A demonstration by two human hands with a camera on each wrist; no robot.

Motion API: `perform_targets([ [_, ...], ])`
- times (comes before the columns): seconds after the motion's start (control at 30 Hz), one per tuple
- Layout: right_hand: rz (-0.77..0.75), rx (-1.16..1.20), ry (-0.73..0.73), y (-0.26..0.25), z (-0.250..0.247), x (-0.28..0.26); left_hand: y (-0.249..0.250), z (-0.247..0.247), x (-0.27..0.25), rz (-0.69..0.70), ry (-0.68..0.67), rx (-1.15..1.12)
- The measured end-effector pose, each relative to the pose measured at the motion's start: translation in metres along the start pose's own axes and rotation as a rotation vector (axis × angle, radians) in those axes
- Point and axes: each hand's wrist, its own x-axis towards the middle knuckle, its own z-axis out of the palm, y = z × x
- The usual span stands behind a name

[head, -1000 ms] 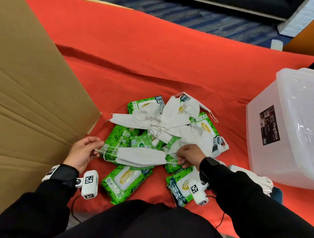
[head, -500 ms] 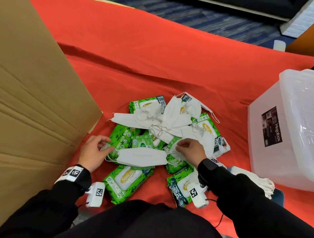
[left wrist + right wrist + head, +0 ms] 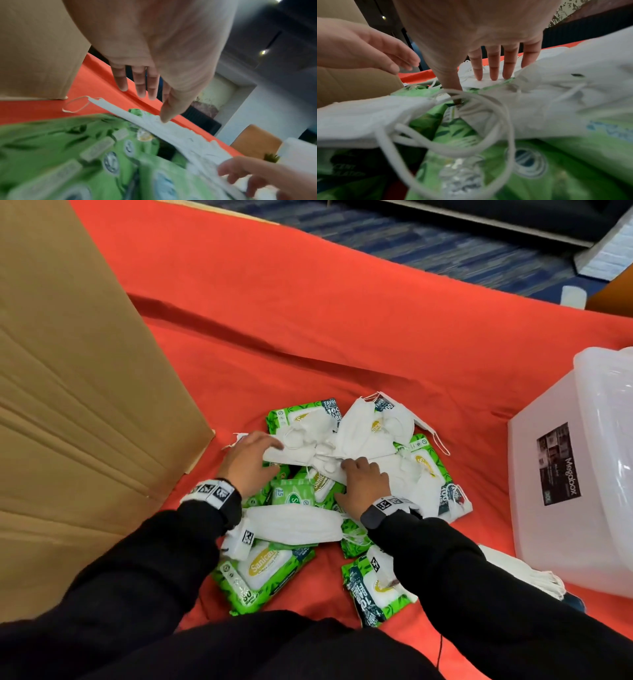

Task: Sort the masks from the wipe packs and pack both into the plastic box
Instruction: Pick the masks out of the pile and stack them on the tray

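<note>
Several white masks (image 3: 363,433) lie tangled on top of green wipe packs (image 3: 263,570) on the red cloth. One folded mask (image 3: 294,523) lies flat on the packs, just by my wrists. My left hand (image 3: 270,446) reaches the pile's left side with straight fingers; in the left wrist view its thumb touches a long white mask (image 3: 171,132). My right hand (image 3: 349,465) sits on the pile's middle; in the right wrist view its straight fingertips (image 3: 493,78) press a mask (image 3: 573,94), with an ear loop (image 3: 488,102) in front. The clear plastic box (image 3: 548,535) stands at the right.
A large cardboard sheet (image 3: 85,405) leans along the left side. A stack of white masks (image 3: 534,577) lies by the box's near corner. Bare red cloth (image 3: 342,320) stretches beyond the pile, and blue carpet lies past it.
Both hands let go of the folded mask, which now lies on the packs. They moved forward onto the tangled mask pile.
</note>
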Motion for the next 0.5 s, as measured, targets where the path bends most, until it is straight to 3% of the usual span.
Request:
perform_targets([
  [0.17,-0.013,-0.132,-0.018,0.017,-0.003,0.009,-0.015,-0.001,0.03,-0.035,-0.334,0.262],
  [0.27,-0.001,-0.077,0.035,0.029,-0.016,0.01,-0.017,0.0,0.027,0.033,-0.258,0.306],
  [0.4,0.108,0.594,0.121,0.043,-0.042,-0.001,-0.007,-0.014,0.019,0.014,0.011,-0.041],
  [0.5,0.282,1.179,0.133,0.05,-0.058,-0.01,0.009,-0.026,0.006,-0.097,0.054,-0.442],
])
